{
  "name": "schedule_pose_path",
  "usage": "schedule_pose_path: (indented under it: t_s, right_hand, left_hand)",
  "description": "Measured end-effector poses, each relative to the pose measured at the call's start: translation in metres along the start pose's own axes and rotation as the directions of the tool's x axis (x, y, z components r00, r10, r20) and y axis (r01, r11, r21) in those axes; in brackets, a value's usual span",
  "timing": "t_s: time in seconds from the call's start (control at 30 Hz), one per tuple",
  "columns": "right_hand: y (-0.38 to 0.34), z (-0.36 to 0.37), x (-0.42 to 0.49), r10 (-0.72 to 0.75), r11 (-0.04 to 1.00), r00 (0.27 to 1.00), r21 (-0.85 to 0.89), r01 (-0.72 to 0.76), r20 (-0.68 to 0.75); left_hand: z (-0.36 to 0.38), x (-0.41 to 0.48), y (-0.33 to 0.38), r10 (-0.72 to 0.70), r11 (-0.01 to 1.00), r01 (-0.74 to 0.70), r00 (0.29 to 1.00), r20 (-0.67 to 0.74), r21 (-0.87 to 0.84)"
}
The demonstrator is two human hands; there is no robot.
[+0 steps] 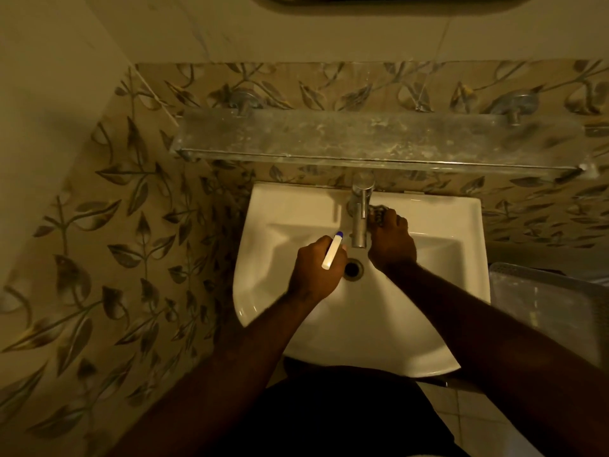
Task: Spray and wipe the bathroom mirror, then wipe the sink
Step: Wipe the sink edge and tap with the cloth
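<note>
Leaf-patterned tiles [131, 225] back the white ceramic sink [362, 324], whose wiping seems underway: right hand [392, 242] clutches a dark cloth [377, 214] at the chrome tap [359, 225], left hand [313, 268] grips a white blue-tipped spray bottle [332, 252]

My feed is dim, with a yellow-brown cast. The white sink [263, 275] is the brightest patch, with soft glare on its rim left of the left hand [313, 272]. The right hand [392, 245] and both forearms read nearly black. Beyond the hands the glass shelf [329, 136] looks hazy, and straight lines lean toward the frame edges.
</note>
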State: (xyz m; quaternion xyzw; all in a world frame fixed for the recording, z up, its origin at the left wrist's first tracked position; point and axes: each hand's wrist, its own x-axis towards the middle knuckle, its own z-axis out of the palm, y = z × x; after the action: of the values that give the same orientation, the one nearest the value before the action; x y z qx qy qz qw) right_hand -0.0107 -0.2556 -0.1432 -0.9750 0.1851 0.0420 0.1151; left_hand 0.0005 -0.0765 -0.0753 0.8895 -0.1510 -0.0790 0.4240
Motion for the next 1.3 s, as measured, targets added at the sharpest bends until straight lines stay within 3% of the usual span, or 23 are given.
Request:
schedule_pose_path:
  t_s: [0.17, 0.3, 0.4, 0.47, 0.57, 0.6, 0.7, 0.77, 0.83, 0.9, 0.93, 1.03, 1.13, 1.3]
  right_hand:
    - [0.002, 0.011, -0.009, -0.069, 0.998, 0.996, -0.014, 0.069, -0.055]
    - [-0.011, 0.025, -0.022, 0.088, 0.989, 0.995, 0.125, -0.081, -0.047]
    - [-0.035, 0.048, -0.037, 0.077, 0.975, 0.997, 0.210, -0.073, -0.009]
    - [-0.058, 0.052, -0.044, 0.148, 0.934, 0.986, 0.318, -0.166, 0.080]
    - [-0.092, 0.050, -0.041, 0.372, 0.758, 0.923, 0.540, -0.366, 0.103]
    - [-0.101, 0.050, -0.037, 0.366, 0.757, 0.928, 0.557, -0.341, 0.070]
    - [-0.115, 0.059, -0.024, 0.148, 0.875, 0.989, 0.468, -0.125, -0.013]
    - [-0.123, 0.056, -0.013, 0.113, 0.824, 0.993, 0.561, -0.077, -0.029]
    - [-0.135, 0.048, -0.009, 0.151, 0.589, 0.988, 0.802, -0.099, 0.011]
    - [-0.146, 0.034, -0.016, 0.244, 0.138, 0.927, 0.937, -0.322, 0.283]
    - [-0.147, 0.030, -0.021, 0.234, -0.078, 0.869, 0.899, -0.431, 0.437]
    - [-0.141, 0.017, -0.039, 0.109, -0.461, 0.762, 0.712, -0.530, 0.638]
    - [-0.130, 0.003, -0.057, 0.065, -0.636, 0.699, 0.569, -0.521, 0.712]
    - [-0.108, 0.002, -0.085, 0.057, -0.677, 0.752, 0.579, -0.455, 0.657]
  left_hand:
    - [-0.010, 0.004, -0.003, -0.045, 0.999, 0.045, 0.999, -0.021, -0.026]
    - [-0.016, 0.003, -0.009, -0.047, 0.999, 0.046, 0.998, -0.044, -0.020]
    - [-0.020, 0.001, -0.017, -0.076, 0.996, 0.074, 0.996, -0.045, -0.043]
    - [-0.025, -0.001, -0.022, -0.090, 0.995, 0.087, 0.995, -0.052, -0.058]
    - [-0.035, -0.003, -0.028, -0.095, 0.994, 0.091, 0.993, -0.068, -0.059]
    - [-0.038, -0.003, -0.031, -0.095, 0.994, 0.090, 0.992, -0.081, -0.055]
    - [-0.047, -0.001, -0.041, -0.117, 0.993, 0.114, 0.986, -0.120, -0.032]
    - [-0.054, 0.000, -0.044, -0.139, 0.990, 0.137, 0.980, -0.140, -0.024]
    - [-0.062, 0.001, -0.045, -0.154, 0.988, 0.150, 0.977, -0.149, -0.036]
    - [-0.070, 0.000, -0.044, -0.167, 0.986, 0.160, 0.974, -0.153, -0.053]
    - [-0.074, 0.000, -0.043, -0.163, 0.986, 0.156, 0.974, -0.159, -0.059]
    - [-0.082, 0.001, -0.040, -0.135, 0.990, 0.125, 0.979, -0.152, -0.073]
    - [-0.085, 0.000, -0.037, -0.080, 0.995, 0.071, 0.987, -0.143, -0.064]
    - [-0.076, -0.009, -0.026, -0.014, 0.994, 0.009, 0.999, -0.052, -0.106]
